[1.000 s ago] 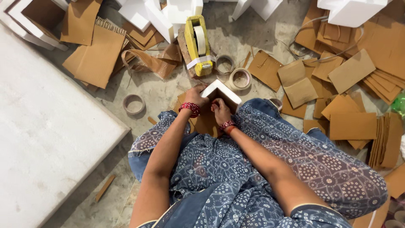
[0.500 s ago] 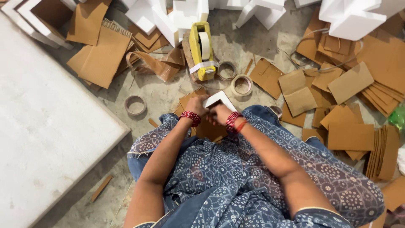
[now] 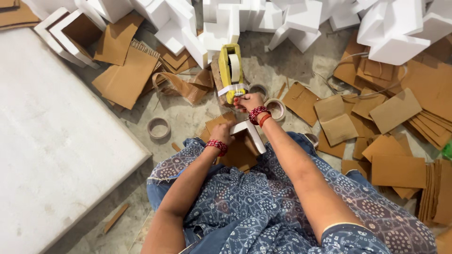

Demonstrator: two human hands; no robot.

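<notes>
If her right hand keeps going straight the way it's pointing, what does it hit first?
The right hand already reaches the near end of the yellow tape dispenser; straight on it would likely press into that dispenser, with white foam blocks behind.

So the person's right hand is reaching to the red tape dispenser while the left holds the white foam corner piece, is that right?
Not quite: the tape dispenser is yellow, not red, as the head view shows. The rest holds: the right hand reaches to it while the left hand holds the white foam corner piece.

The right hand (image 3: 248,101) has reached forward onto the tape dispenser (image 3: 231,72).
</notes>
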